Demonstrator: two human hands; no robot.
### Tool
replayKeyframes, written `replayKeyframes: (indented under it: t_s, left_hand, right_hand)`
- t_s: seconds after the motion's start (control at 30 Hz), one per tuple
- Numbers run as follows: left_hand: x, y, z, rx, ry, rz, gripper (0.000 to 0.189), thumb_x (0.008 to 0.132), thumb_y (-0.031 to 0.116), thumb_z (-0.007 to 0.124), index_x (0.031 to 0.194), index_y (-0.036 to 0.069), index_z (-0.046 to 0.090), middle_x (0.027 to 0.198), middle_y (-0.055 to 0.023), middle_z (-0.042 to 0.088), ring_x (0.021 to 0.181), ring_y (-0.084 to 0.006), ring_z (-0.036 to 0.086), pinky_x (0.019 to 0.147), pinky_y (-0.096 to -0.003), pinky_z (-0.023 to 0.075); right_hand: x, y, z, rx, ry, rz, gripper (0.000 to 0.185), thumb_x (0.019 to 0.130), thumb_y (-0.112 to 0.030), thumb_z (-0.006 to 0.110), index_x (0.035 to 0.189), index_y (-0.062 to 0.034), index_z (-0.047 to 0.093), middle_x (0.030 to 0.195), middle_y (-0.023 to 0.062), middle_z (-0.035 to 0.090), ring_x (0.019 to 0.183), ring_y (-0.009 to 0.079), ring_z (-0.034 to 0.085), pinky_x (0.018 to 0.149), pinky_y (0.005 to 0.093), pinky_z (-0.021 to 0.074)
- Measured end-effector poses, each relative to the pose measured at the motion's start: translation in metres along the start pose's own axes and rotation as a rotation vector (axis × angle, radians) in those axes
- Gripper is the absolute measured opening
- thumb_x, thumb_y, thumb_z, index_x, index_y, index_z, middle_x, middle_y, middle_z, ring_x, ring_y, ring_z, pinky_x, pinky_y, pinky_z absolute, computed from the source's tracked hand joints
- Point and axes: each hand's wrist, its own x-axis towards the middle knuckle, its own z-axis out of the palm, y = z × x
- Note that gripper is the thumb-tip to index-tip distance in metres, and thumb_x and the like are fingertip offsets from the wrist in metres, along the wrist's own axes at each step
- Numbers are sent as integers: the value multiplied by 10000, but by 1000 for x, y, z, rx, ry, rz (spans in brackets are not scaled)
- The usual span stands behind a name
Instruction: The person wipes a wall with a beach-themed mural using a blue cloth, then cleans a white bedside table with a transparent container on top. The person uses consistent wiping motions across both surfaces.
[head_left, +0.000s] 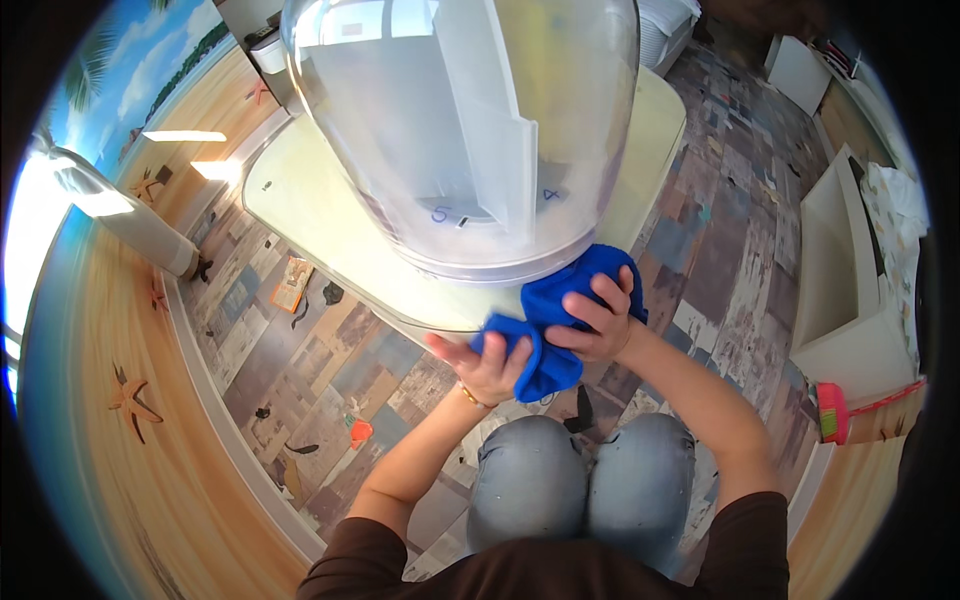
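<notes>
A blue cloth (555, 311) is bunched between my two hands at the near edge of a pale, glossy tabletop (330, 217). My right hand (600, 319) grips its larger, upper part, close to the base rim of a big transparent container. My left hand (487, 367) holds the lower fold, with the fingers by the table's edge. The clear container (480, 150) stands on the tabletop, with white panels inside and handwritten marks near its bottom.
Below the table, the wood-patterned floor (375, 330) bears an orange packet (292, 283), a red-orange scrap (360, 433) and dark bits. An open white drawer or box (832, 330) and a pink brush (832, 412) lie at right. A beach-print wall (127, 337) borders the left.
</notes>
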Motion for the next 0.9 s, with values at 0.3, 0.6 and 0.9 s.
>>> replayKeyframes:
  t_s: [0.3,0.6,0.9]
  left_hand:
    - [-124,6,14,-37,-137,187,380,949,296,523,1248,124,682,1575,-108,374,1522,-386,155,1213,-610,34]
    - [14,41,18,305,-44,64,626,981,474,455,1537,250,274,1571,-119,292,1497,-399,136,1186,-620,128]
    - [105,41,-24,350,-661,602,328,892,167,561,1145,-10,673,1203,-207,668,1250,-444,538,1191,-544,119]
  right_hand:
    - [-76,7,15,173,-180,-28,323,856,-468,625,1174,-505,671,1276,-135,600,1291,194,460,1174,600,136]
    - [-1,52,4,212,151,305,449,1030,-380,335,1179,-161,698,1300,108,623,1284,328,497,1190,507,175]
    - [16,109,-10,294,132,241,335,928,-268,470,1103,-138,724,1168,67,689,1120,241,610,1047,424,356]
